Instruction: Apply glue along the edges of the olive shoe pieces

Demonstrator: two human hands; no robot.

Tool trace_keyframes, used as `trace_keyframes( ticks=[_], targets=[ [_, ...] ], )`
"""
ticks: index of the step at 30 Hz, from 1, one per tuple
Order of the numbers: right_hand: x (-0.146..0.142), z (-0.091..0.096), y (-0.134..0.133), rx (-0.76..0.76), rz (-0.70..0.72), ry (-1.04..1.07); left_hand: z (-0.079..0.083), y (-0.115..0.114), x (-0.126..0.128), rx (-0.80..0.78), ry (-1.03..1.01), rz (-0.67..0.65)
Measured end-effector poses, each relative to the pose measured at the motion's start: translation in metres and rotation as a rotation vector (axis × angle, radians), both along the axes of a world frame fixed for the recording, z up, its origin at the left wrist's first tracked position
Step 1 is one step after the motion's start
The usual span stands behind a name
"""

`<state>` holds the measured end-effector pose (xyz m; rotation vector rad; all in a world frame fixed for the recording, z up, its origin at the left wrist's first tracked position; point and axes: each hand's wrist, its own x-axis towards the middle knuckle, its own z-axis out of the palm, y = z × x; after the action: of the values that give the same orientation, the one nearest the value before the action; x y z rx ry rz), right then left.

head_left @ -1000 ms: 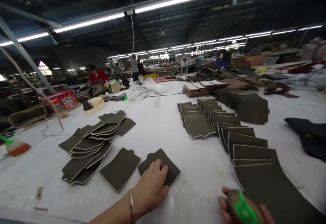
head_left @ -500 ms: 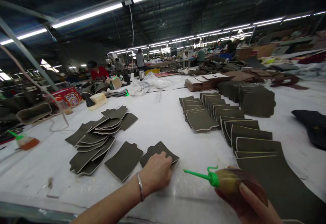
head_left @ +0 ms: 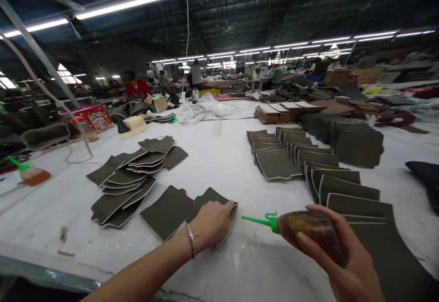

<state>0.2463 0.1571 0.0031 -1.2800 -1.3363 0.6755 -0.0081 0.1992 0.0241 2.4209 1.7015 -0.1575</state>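
A squeeze bottle point(head_left: 305, 229) of amber-brown liquid lies nearly level above the white bench point(head_left: 219, 155), gripped by the fingers of a worker's right hand point(head_left: 355, 261), its green nozzle point(head_left: 259, 220) pointing left, just short of a dark panel point(head_left: 210, 197). The left hand point(head_left: 210, 225), a silver bracelet point(head_left: 191, 241) at the wrist, rests over that panel, index finger extended at its right corner; whether the other fingers are closed on it cannot be told. A second dark panel point(head_left: 166, 209) lies just to the left, near a loose pile point(head_left: 132, 174). At right, more panels point(head_left: 317, 158) fan out in overlapping rows. Beyond the bench, a person in red point(head_left: 137, 88) bends forward.
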Motion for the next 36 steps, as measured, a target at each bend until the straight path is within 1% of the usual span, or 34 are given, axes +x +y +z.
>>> trace_keyframes(
  ticks=[3, 5, 7, 11, 16, 19, 25, 32, 36],
  targets=[
    [-0.006, 0.000, 0.008, -0.032, 0.032, -0.103, 0.001, 0.001, -0.003, -0.041, -0.104, 0.020],
    [-0.012, 0.000, 0.013, -0.016, 0.032, -0.163, 0.002, 0.001, -0.006, -0.054, -0.193, 0.014],
    [-0.019, -0.001, 0.017, 0.023, 0.054, -0.224, 0.002, 0.003, -0.008, -0.064, -0.252, 0.002],
    [-0.028, 0.000, 0.024, 0.112, 0.087, -0.344, 0.000, 0.006, -0.013, -0.090, -0.290, -0.003],
    [-0.030, 0.004, 0.031, 0.297, 0.150, -0.496, -0.003, 0.008, -0.015, -0.090, -0.308, -0.017],
    [-0.031, 0.004, 0.030, 0.343, 0.181, -0.526, -0.005, 0.007, -0.014, -0.080, -0.306, -0.017],
    [-0.030, 0.002, 0.024, 0.233, 0.150, -0.510, -0.004, 0.005, -0.013, -0.082, -0.275, -0.013],
    [-0.028, 0.000, 0.030, 0.184, 0.095, -0.488, -0.004, 0.004, -0.013, -0.096, -0.275, -0.019],
    [-0.029, 0.005, 0.029, 0.078, 0.097, -0.434, -0.004, 0.004, -0.013, -0.095, -0.257, -0.046]
  ],
)
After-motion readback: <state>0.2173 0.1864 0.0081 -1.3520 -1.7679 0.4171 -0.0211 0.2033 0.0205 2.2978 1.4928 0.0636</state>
